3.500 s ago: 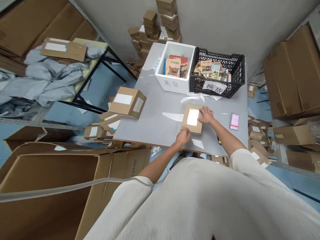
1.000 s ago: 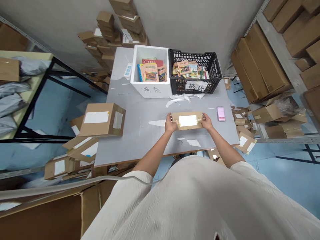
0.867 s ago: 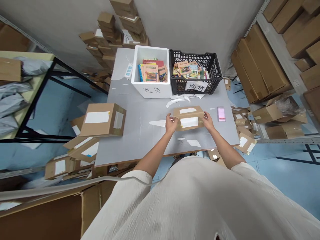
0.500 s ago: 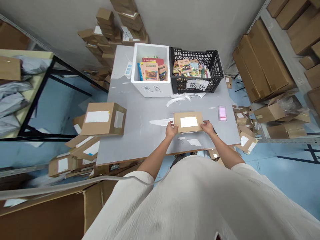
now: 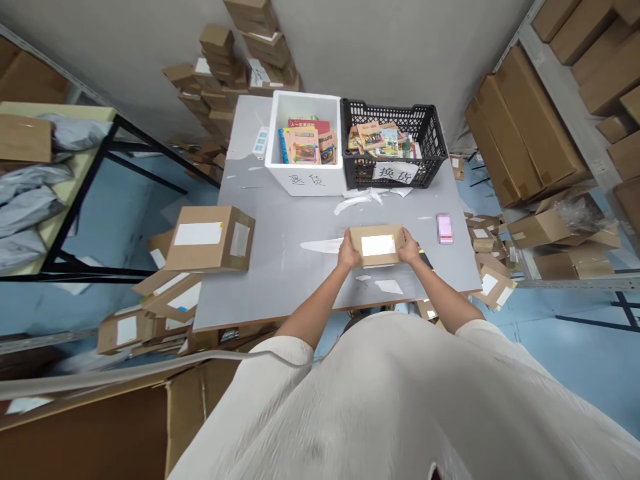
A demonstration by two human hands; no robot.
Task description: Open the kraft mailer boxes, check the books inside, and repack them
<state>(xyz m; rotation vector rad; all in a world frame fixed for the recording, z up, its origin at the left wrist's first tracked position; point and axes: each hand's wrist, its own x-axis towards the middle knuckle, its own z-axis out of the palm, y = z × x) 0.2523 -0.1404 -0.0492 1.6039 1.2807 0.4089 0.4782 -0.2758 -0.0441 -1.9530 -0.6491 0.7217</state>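
Observation:
A small cardboard box point(image 5: 356, 237) with a white label on its top is on or just above the grey table point(image 5: 280, 280), in front of my body. My left hand point(image 5: 349, 252) grips its left end, fingers wrapped along the side. At the opposite end, my right hand point(image 5: 409, 247) clasps the box the same way. A black and yellow tool point(image 5: 426, 261), perhaps a cutter, lies beside my right wrist, partly hidden by the arm. Scraps of white paper point(image 5: 389, 287) are scattered near the box.
Behind the box stand a white foam bin point(image 5: 306, 181) and a black plastic crate point(image 5: 433, 148), both holding books. A larger carton point(image 5: 200, 253) sits at the table's left. A phone point(image 5: 445, 229) lies on the right. Shelves point(image 5: 607, 173) and cartons flank the table.
Both hands have shifted slightly farther along the box's ends, from holding its near corners to wrapping its sides. The black and yellow tool shows more beside the right wrist.

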